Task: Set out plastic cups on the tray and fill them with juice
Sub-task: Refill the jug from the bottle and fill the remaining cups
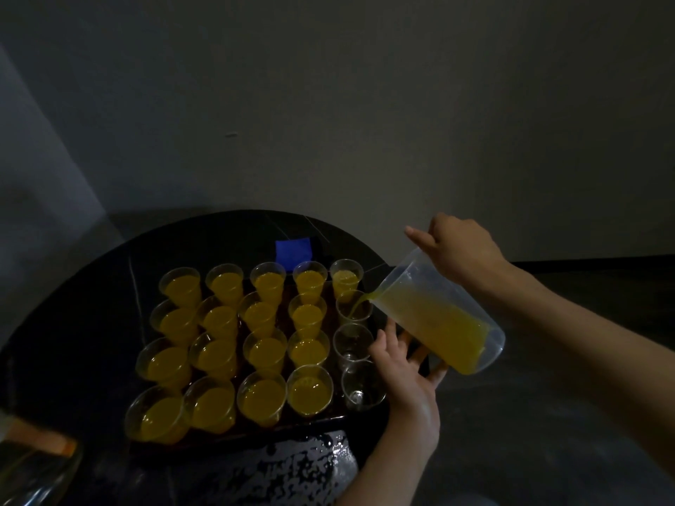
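A dark tray (321, 421) on a round black table (109, 272) carries several clear plastic cups, most filled with orange juice (308, 390). In the right column, the second cup (352, 306) is receiving a stream of juice; two empty cups (351, 341) (361, 385) stand nearer me. My right hand (456, 246) grips the handle of a clear plastic jug (438, 315), tilted left with its spout over that cup. Under the jug, my left hand (405, 367) lies with fingers spread against its lower side.
A blue square object (294, 252) lies on the table behind the tray. Wet patches glisten on the table's front edge (310, 465). A clear container with an orange label (40, 458) sits at the lower left. A grey wall stands behind.
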Demonstrator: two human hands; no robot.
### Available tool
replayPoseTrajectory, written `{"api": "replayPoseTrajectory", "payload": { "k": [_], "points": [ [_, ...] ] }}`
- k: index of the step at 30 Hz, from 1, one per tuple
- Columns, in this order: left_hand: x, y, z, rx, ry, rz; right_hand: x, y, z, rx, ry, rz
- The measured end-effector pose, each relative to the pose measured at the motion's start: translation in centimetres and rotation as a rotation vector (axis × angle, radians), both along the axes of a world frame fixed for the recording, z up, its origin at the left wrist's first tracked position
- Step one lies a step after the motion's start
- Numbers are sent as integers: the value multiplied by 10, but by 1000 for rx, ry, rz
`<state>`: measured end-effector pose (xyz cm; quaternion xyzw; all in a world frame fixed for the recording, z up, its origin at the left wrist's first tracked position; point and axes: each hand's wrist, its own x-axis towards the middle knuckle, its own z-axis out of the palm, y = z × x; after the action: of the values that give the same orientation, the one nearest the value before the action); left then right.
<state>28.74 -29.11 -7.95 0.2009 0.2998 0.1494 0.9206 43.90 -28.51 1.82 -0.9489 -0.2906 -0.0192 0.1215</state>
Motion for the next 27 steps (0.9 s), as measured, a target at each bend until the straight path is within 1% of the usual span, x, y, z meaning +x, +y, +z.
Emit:
{"api": "replayPoseTrajectory", "payload": {
  "k": [11,27],
  "points": [
    [-3,-1,-1,13,-19,0,0,0,-2,-19,-3,0],
    [-3,-3,-5,-27,-7,-4,-3,-2,-4,-13,0,4]
  ]
}}
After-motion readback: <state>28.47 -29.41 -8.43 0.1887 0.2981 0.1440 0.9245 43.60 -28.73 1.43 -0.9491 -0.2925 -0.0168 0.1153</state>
